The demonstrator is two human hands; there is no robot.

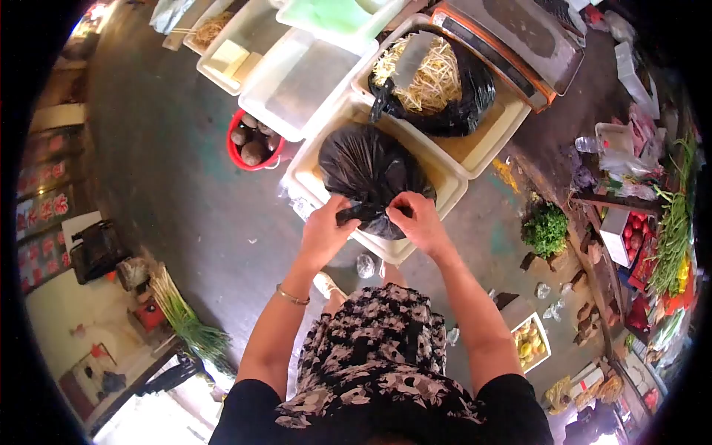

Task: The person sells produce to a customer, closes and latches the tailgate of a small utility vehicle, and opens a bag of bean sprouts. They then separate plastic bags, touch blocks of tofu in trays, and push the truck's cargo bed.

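I am holding the gathered top of a black plastic bag at its near side, using both hands. My left hand is pinching the dark plastic, its thumb and fingers drawn in narrow; a gold-coloured bangle is circling that wrist. My right hand is gripping the plastic just beside it, thumb and bent fingers closing on a fold, with a small gap showing between the two hands. The bag is sitting rounded and full inside a cream plastic tub; I cannot tell what it is containing.

Just beyond and to the right, a second tub is holding an open black bag of bean sprouts. On the far left, a third tub is holding pale yellow blocks. A red bucket is standing left of my tub, with brown roundish pieces lying in it. To the right, a bunch of leafy greens is resting low down, and nearer, a white box is holding yellowish produce. On the near left, long green stalks are lying in a bundle.
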